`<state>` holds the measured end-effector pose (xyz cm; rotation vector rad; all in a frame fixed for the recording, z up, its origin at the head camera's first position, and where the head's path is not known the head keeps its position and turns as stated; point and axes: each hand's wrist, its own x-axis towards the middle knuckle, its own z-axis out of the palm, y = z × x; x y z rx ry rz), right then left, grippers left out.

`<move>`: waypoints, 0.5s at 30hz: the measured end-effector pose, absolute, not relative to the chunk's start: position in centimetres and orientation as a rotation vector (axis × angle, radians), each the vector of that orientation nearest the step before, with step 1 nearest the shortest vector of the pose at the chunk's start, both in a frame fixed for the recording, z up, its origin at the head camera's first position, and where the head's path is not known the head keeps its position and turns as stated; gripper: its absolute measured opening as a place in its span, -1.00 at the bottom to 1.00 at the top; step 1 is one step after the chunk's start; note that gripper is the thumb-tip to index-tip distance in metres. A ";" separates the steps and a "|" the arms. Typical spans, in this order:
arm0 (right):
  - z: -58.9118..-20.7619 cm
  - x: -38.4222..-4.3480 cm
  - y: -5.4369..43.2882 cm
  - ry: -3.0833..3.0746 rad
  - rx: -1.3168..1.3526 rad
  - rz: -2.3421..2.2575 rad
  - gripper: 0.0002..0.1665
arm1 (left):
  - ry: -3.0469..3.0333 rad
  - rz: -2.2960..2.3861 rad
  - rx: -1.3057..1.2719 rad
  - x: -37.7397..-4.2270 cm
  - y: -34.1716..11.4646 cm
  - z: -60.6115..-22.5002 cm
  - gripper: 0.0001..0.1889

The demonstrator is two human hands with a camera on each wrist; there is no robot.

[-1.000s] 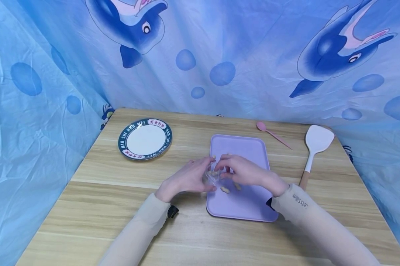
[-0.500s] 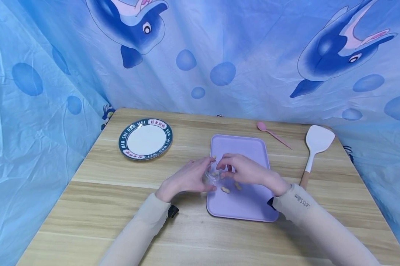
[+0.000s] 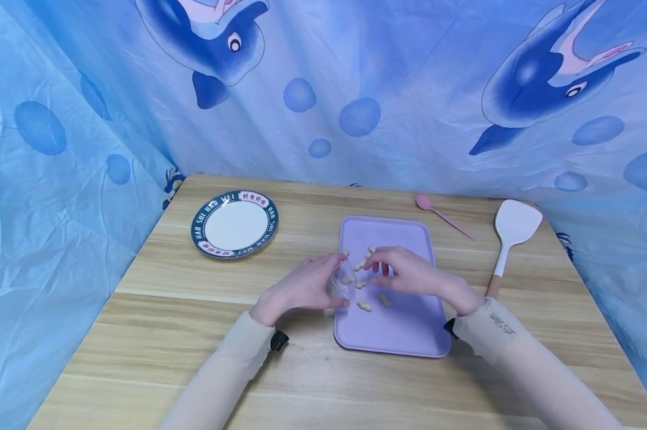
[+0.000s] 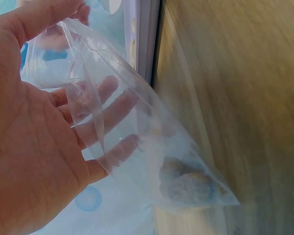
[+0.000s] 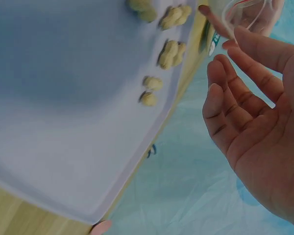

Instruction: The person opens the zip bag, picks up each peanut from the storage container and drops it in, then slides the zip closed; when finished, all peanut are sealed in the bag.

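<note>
In the head view my left hand (image 3: 304, 283) holds a clear plastic bag (image 3: 341, 285) at the left side of a purple tray (image 3: 393, 334). The left wrist view shows its thumb at the bag's mouth and the other fingers behind the film; a few peanuts (image 4: 186, 186) lie in the bottom corner. My right hand (image 3: 406, 272) hovers over the tray's middle, just right of the bag. Its fingers (image 5: 220, 117) are loosely bent, with nothing seen between them and the thumb. Several peanuts (image 3: 364, 306) lie on the tray around the bag's mouth.
A white plate (image 3: 236, 226) with a dark green patterned rim sits at the back left. Behind the tray to the right lies a pink spoon (image 3: 424, 203). A white spatula (image 3: 517, 224) with a wooden handle is at the far right. A blue curtain (image 3: 388, 161) hangs behind the table.
My right hand has drawn away from the bag's mouth to the right. More peanuts now show on the tray between bag and hand. The left hand stays put with the bag.
</note>
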<state>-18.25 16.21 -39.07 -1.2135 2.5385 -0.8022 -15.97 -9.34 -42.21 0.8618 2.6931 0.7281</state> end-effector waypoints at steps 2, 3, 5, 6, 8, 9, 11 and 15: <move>-39.4 -18.4 16.7 2.531 -1.215 -0.791 -0.73 | 2.696 0.725 0.862 -16.0 -9.4 -42.1 -0.01; -39.6 -18.4 17.0 2.525 -1.223 -0.787 -0.72 | 2.695 0.726 0.863 -15.9 -9.4 -42.1 -0.02; -40.0 -18.5 17.6 2.505 -1.239 -0.788 -0.70 | 2.694 0.729 0.864 -15.9 -9.3 -42.1 -0.02; -40.2 -18.5 17.9 2.494 -1.245 -0.791 -0.69 | 2.692 0.730 0.863 -15.9 -9.3 -42.1 -0.02; -40.7 -18.5 18.4 2.471 -1.244 -0.799 -0.67 | 2.689 0.735 0.861 -15.9 -9.3 -42.1 -0.02; -40.9 -18.5 18.6 2.461 -1.239 -0.797 -0.66 | 2.687 0.737 0.859 -15.9 -9.3 -42.1 -0.02; -41.3 -18.4 18.8 2.439 -1.217 -0.793 -0.64 | 2.686 0.738 0.853 -15.8 -9.4 -42.0 -0.01; -41.9 -18.2 19.0 2.403 -1.170 -0.777 -0.60 | 2.683 0.741 0.843 -15.8 -9.4 -42.0 -0.01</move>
